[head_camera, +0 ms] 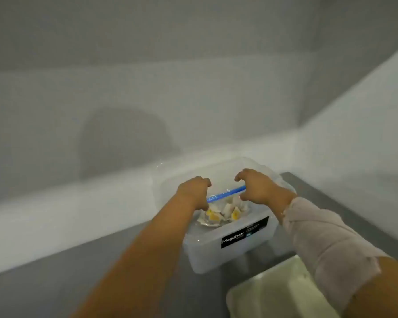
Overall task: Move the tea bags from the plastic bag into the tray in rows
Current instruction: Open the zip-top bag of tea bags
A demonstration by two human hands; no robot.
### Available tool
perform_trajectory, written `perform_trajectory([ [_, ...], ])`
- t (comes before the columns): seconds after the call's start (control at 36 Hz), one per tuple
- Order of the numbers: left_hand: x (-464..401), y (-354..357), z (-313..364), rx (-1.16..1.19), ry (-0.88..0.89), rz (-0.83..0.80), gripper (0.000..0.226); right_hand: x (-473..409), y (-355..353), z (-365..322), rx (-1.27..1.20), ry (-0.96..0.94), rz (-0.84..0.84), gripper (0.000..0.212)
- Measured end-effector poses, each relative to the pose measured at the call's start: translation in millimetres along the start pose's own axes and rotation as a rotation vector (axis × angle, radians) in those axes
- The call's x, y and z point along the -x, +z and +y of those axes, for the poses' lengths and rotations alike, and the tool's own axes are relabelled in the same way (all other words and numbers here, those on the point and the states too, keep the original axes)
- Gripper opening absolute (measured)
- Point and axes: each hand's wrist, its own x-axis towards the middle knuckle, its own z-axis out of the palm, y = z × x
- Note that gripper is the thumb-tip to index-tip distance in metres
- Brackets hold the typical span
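Both hands are reaching into a clear plastic container sitting at the centre of the frame on a grey counter. The container is carrying a black "Megabox" label on its near wall. Inside it, the plastic bag, closed by a blue zip strip, is lying with the tea bags bunched beneath the strip. The left hand is curling its fingers at the left end of the strip; the right hand is curling at the right end. Whether either is actually pinching the bag cannot be told. The pale tray is sitting at the lower right, just beside the container.
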Motion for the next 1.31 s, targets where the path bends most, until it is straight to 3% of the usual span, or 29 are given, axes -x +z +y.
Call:
perform_trajectory([
  [0.08, -5, 15, -3, -0.049, -0.024, -0.066, 0.085, -12, 12, 3, 0.016, 0.044, -0.069, 0.066],
  [0.22, -12, 27, -8, -0.109, 0.009, 0.033, 0.053, -32, 27, 10, 0.065, 0.135, -0.216, 0.089],
  [0.33, -14, 22, -8, -0.077, -0.002, 0.079, 0.041, -43, 28, 13, 0.046, 0.177, -0.217, 0.088],
  [0.47, -16, 16, -13, 0.068, -0.01, 0.186, 0.034, -49, 18, 10, 0.159, 0.175, -0.006, 0.041],
  [0.61, -20, 4, -21, 0.239, 0.033, 0.326, 0.027, -47, 1, 3, 0.169, 0.221, 0.076, 0.024],
  [0.86, 8, -35, -21, 0.701, 0.084, 0.691, 0.026, -18, -48, -15, -0.022, 0.11, 0.384, 0.019],
  [1.11, 57, -92, -12, 1.17, 0.16, 1.022, 0.025, 37, -117, -63, 0.017, -0.072, 0.634, 0.027],
  [1.31, 102, -141, -10, 1.379, 0.17, 1.146, 0.022, 83, -156, -106, -0.012, -0.208, 0.782, 0.028],
])
